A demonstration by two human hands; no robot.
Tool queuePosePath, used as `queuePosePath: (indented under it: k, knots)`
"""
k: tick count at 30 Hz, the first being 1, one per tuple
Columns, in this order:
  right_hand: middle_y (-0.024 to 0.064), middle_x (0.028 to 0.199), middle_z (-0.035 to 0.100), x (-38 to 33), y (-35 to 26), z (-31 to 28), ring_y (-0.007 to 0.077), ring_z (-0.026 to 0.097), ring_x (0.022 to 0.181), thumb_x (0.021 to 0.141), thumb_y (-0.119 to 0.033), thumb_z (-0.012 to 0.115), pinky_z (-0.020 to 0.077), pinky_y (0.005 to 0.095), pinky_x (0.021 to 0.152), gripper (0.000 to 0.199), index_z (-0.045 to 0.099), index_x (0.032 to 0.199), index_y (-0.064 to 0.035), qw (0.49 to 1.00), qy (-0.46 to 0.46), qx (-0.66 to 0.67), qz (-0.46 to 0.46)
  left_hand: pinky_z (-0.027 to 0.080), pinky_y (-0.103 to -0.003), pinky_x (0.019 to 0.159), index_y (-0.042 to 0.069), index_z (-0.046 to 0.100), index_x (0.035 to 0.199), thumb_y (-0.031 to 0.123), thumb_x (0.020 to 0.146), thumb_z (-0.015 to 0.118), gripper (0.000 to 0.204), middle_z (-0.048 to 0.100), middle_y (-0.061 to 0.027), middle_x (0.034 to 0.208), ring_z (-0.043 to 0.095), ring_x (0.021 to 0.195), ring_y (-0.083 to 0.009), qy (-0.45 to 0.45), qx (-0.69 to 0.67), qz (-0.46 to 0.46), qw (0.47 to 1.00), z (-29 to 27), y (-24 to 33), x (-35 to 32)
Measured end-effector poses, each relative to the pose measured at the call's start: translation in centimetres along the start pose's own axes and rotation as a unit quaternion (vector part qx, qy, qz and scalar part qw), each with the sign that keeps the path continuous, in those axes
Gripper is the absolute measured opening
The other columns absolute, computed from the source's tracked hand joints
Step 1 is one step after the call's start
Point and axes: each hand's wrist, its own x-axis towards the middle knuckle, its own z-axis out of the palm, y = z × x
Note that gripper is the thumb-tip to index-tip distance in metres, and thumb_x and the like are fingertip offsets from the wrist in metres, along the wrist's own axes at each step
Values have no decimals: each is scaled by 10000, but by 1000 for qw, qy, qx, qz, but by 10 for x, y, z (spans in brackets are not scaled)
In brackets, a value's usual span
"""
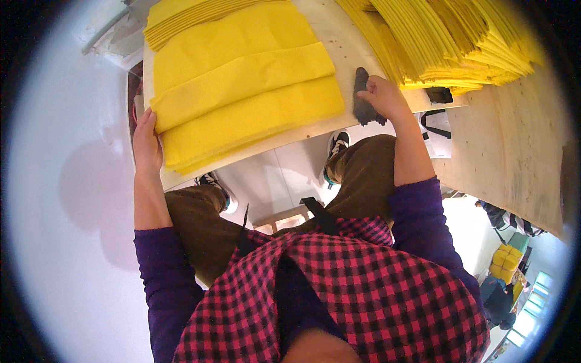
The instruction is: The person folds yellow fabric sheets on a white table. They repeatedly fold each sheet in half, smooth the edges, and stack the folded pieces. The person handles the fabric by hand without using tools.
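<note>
My left hand [147, 142] rests at the left edge of a stack of yellow felt-like sheets [251, 106], its fingers stretched along that edge. The sheets lie in overlapping, stepped layers on a pale wooden table. To the right of them, my right hand [387, 98] is closed at a bundle of dark grey cloth strips [363, 109], with the thumb pointing left across it. The bundle lies close to the table's front edge, its lower end ragged. My curled fingers hide part of the bundle.
A tall pile of folded yellow sheets [448, 45] stands at the far right, with a small black object [439, 95] below it. Another yellow stack [187, 21] lies at the back left. A wooden board [508, 139] extends on the right. Another person [497, 299] is in the right background.
</note>
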Motion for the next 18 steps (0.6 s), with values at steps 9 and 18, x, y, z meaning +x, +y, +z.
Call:
queuePosePath:
  k: [9,18]
  knots:
    - [206,892,640,0,10,6,397,601,885,872,-219,562,478,462,759,209,625,943,-32,993,114,-41,-5,379,-306,1006,-50,408,1335,148,972,423,413,510,-140,1293,496,1176,-211,-5,-18,-7,1000,5,3,-5]
    - [181,900,643,-4,-38,-14,330,622,824,840,-224,612,492,403,769,240,648,961,-21,976,173,104,-86,394,-288,981,-45,442,1306,148,975,422,384,530,-127,1264,501,1163,-184,-7,-15,-5,1000,-1,1,0]
